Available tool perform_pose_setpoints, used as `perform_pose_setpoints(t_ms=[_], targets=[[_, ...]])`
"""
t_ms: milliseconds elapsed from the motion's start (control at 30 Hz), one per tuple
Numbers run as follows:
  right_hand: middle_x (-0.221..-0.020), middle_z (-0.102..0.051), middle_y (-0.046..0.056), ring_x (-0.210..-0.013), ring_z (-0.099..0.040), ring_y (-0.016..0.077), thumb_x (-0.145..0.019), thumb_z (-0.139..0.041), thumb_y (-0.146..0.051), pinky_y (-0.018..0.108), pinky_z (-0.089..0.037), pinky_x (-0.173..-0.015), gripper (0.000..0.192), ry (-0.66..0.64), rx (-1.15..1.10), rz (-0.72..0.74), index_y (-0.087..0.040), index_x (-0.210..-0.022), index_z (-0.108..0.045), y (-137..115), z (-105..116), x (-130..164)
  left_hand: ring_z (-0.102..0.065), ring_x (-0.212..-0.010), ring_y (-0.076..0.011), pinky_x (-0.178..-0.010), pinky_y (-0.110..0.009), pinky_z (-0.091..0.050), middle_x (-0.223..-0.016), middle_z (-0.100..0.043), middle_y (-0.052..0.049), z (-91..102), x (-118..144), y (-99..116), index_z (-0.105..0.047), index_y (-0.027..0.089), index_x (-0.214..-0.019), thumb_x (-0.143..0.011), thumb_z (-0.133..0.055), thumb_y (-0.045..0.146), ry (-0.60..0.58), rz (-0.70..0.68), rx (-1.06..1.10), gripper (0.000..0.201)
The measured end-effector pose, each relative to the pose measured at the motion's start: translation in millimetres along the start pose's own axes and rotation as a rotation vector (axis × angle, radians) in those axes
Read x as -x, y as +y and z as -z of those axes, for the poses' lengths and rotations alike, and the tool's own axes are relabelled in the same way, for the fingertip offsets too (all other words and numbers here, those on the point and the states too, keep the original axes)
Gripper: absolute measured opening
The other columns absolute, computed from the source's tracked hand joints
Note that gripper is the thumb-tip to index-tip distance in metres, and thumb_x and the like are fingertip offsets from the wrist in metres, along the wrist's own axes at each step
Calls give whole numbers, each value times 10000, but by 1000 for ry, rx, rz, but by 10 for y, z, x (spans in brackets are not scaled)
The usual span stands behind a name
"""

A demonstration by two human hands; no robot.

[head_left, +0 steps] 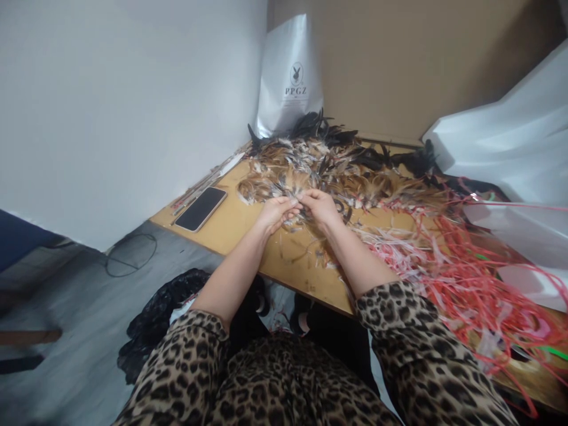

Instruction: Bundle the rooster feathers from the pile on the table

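Note:
Over the front of the feather pile, my left hand (277, 213) and my right hand (320, 207) meet, their fingertips almost touching. Both are closed in a pinch on a small tuft of brown feathers (294, 180), whose tips fan out beyond the fingers. The quill ends are mostly hidden by my fingers. Right behind lies a broad heap of brown, white and black feathers (326, 155). Loose feather bits (306, 244) are scattered on the table below my hands.
A phone (201, 209) lies at the left of the yellow table (288, 269). Tangled pink and white strings (470, 278) cover the right side. A white printed bag (290, 77) stands behind; white sheeting (510, 142) hangs at right. A black plastic bag (155, 313) is on the floor.

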State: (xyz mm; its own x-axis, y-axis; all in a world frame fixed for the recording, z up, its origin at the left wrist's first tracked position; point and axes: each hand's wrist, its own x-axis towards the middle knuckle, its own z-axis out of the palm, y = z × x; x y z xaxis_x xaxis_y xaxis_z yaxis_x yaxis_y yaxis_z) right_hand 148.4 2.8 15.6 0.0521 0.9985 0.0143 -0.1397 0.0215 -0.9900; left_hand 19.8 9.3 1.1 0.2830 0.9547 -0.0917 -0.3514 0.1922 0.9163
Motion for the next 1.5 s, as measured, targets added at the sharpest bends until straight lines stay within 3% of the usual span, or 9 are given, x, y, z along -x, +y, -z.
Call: perform_pose_setpoints(t_ms=[100, 200, 333, 500, 700, 867, 1067, 1200, 1500], targets=[[-428, -452, -67, -387, -333, 55, -564, -689, -431, 198, -237, -396, 301, -3, 82, 14, -165, -637, -567, -7, 33, -22, -550, -484, -31, -466, -125, -414, -632, -646, -33, 9, -6, 12, -628, 73, -687, -675, -698, 187, 22, -27, -3, 134], [-504, -537, -34, -450, -413, 70, -620, -641, -357, 202, -311, -453, 218, -22, 381, 130, -150, -687, -633, -122, 115, -17, -525, -475, -15, -469, -117, -402, -624, -640, -22, 35, -27, 37, -615, 85, -677, -701, -675, 191, 109, -77, 32, 124], [-561, -612, 10, -540, -518, 105, -624, -616, -215, 211, -371, -540, 80, -338, 995, 223, -154, -592, -658, -377, 128, 134, -515, -485, -7, -474, -113, -389, -663, -651, -25, 77, -62, 57, -609, 95, -680, -712, -667, 195, 205, -126, 93, 120], [-755, -683, 156, -724, -636, 243, -679, -586, -167, 303, -449, -654, 142, -486, 1628, 224, -123, -753, -698, -481, -123, 416, -506, -480, -7, -473, -116, -380, -655, -649, -23, 78, -68, 54, -612, 94, -680, -730, -647, 183, 217, -99, 90, 108], [-877, -675, 216, -829, -654, 281, -806, -362, -78, 347, -478, -691, 341, -538, 1764, 370, -73, -917, -684, -297, -292, 509, -497, -469, -1, -468, -111, -374, -662, -648, -20, 52, -48, 67, -601, 95, -676, -743, -635, 182, 224, -89, 82, 114], [-767, -688, 159, -713, -638, 210, -722, -521, -141, 259, -450, -626, 189, -492, 1570, 308, -101, -773, -699, -232, -160, 341, -509, -481, -4, -454, -107, -368, -692, -659, -25, 77, -60, 54, -598, 98, -689, -741, -637, 190, 219, -119, 96, 113], [-479, -552, -19, -413, -401, 58, -632, -625, -278, 191, -300, -423, 143, -274, 515, 93, -136, -617, -635, -193, 225, 11, -536, -504, -14, -447, -116, -364, -730, -674, -30, 88, -65, 48, -598, 106, -702, -739, -641, 206, 224, -129, 114, 115], [-478, -525, -29, -378, -296, 30, -563, -696, -351, 186, -181, -378, 243, -193, 72, -40, -137, -615, -594, -135, 267, -73, -560, -518, -22, -450, -117, -371, -748, -684, -44, 58, -41, 56, -603, 101, -717, -721, -662, 201, 177, -58, 108, 116], [-450, -487, -56, -391, -327, 40, -550, -690, -362, 190, -222, -398, 260, 11, -30, 54, -144, -637, -581, -59, 47, -34, -595, -536, -37, -444, -103, -391, -730, -689, -56, 3, -9, 41, -621, 90, -748, -742, -630, 130, 50, 70, 151, 42]])
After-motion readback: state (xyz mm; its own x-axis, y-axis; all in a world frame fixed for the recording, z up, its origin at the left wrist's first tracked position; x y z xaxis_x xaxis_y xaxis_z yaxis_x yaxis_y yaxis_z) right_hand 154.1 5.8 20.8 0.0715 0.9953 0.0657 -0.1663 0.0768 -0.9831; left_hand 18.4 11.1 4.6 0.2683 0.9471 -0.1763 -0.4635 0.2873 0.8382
